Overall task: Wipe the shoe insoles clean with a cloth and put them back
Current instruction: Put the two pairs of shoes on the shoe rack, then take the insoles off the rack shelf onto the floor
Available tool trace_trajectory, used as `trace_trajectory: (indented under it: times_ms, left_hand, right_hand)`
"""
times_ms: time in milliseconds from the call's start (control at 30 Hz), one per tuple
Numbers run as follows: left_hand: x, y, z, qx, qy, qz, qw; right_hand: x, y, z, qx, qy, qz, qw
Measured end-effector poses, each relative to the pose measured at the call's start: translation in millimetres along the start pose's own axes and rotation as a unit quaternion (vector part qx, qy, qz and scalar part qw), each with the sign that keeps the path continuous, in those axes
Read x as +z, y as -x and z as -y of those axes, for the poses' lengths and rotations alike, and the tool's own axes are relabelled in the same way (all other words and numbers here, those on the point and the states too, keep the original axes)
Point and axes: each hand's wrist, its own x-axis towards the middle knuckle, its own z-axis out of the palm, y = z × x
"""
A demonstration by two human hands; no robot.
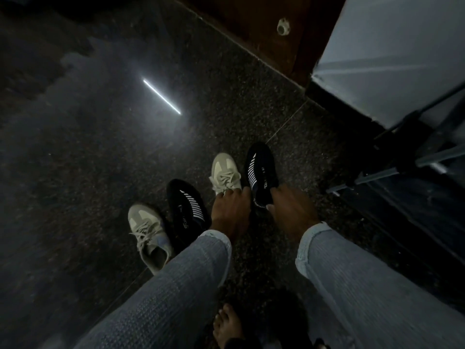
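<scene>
- Left hand (230, 210): fingers curled down onto the heel end of the right-hand beige sneaker (225, 173), at its laces; a real grip cannot be told.
- Right hand (292, 210): fingers bent over the collar of the right-hand black slip-on shoe (261, 170), thumb at its heel.
- On the speckled stone floor (125, 147): second black slip-on (187, 207) beside second beige sneaker (148, 233), left of the hands.
- Insoles, cloth: cannot be made out.

four shoes (191, 197) on floor (100, 147), hands behind
</scene>
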Motion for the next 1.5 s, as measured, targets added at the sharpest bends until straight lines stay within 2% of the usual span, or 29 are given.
trace_trajectory:
  times_ms: [133, 333, 600, 700, 900, 1100, 1333, 1500]
  left_hand:
    - [-54, 15, -23, 0.026, 0.004, -0.032, 0.999]
    - [-179, 78, -80, 0.075, -0.002, -0.067, 0.995]
    - [-340, 175, -191, 0.144, 0.008, -0.135, 0.980]
    - [-382, 213, -234, 0.165, 0.015, -0.178, 0.970]
    - [-439, 285, -317, 0.199, 0.022, -0.212, 0.956]
    - [-469, 331, -382, 0.275, 0.007, -0.264, 0.925]
    - [-494, 355, -407, 0.364, -0.001, -0.320, 0.875]
    - [-509, 357, -402, 0.380, -0.015, -0.318, 0.869]
  right_hand:
    - [-51, 31, -11, 0.020, -0.033, -0.029, 0.999]
    - [-169, 122, -33, 0.043, -0.068, -0.064, 0.995]
    - [-325, 269, -67, 0.059, -0.116, -0.152, 0.980]
    - [-364, 329, -88, 0.098, -0.120, -0.195, 0.968]
    - [-407, 451, -134, 0.194, -0.155, -0.219, 0.944]
    - [-426, 549, -174, 0.287, -0.137, -0.293, 0.902]
    - [-441, 617, -184, 0.360, -0.114, -0.340, 0.861]
    - [-443, 639, -177, 0.393, -0.104, -0.352, 0.843]
